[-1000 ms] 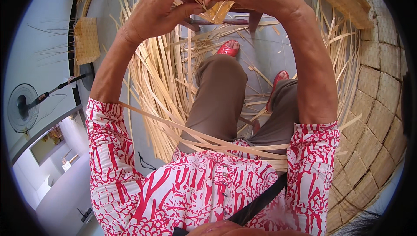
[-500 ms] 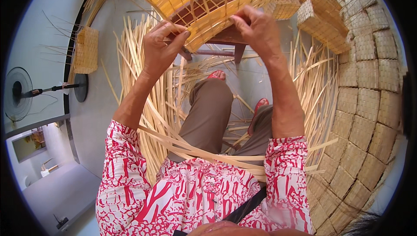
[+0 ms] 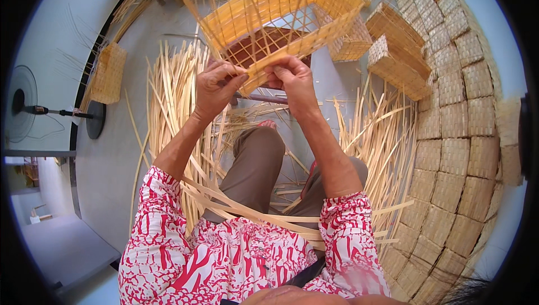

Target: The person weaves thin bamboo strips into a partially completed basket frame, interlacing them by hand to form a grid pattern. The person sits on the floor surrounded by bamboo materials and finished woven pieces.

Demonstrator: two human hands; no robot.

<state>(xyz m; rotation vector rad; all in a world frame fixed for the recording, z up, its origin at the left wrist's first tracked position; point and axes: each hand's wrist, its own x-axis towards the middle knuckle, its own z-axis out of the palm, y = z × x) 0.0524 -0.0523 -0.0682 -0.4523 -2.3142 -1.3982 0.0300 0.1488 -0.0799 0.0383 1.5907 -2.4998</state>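
A yellow woven basket point(image 3: 337, 2) with an openwork lattice stands tilted in front of me, long loose strips sticking up from it. My left hand point(image 3: 219, 85) pinches the near left corner of its edge between thumb and fingers. Close beside it, my right hand point(image 3: 293, 85) has thumb and fingers closed on the same near edge. The fingers partly hide the weave between them. Beneath the basket is a dark red-brown stool point(image 3: 269, 99), mostly covered.
Pale split strips point(image 3: 174, 97) lie heaped on the left, more strips point(image 3: 382, 131) on the right, and several strips point(image 3: 252, 212) cross my lap. Woven boxes point(image 3: 398, 66) sit at right before a tall stack of baskets point(image 3: 469, 153). A fan point(image 3: 25, 103) and another basket point(image 3: 109, 75) are left.
My right hand has moved left along the basket's near edge, closer to my left hand. The view has shifted, and more of the basket shows.
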